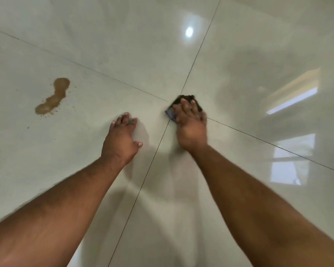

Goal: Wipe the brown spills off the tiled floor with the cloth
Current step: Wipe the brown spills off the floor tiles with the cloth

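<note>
Right hand presses the dark cloth flat where four tiles meet.
Left hand rests spread on the floor, holding nothing; brown spill lies well left.

No legible text or labels

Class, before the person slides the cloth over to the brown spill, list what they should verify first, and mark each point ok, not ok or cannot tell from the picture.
1. Cloth under the right hand: ok, the fingers press it flat where the grout lines cross.
2. Left hand braced on the tiled floor: ok, fingers spread on the tile.
3. Brown spill located: ok, on the tile to the left, not yet wiped.
4. Path from cloth to spill clear: not ok, the left hand lies partly between them.
5. Cloth clean enough for another wipe: cannot tell, it is dark and mostly covered.
</note>
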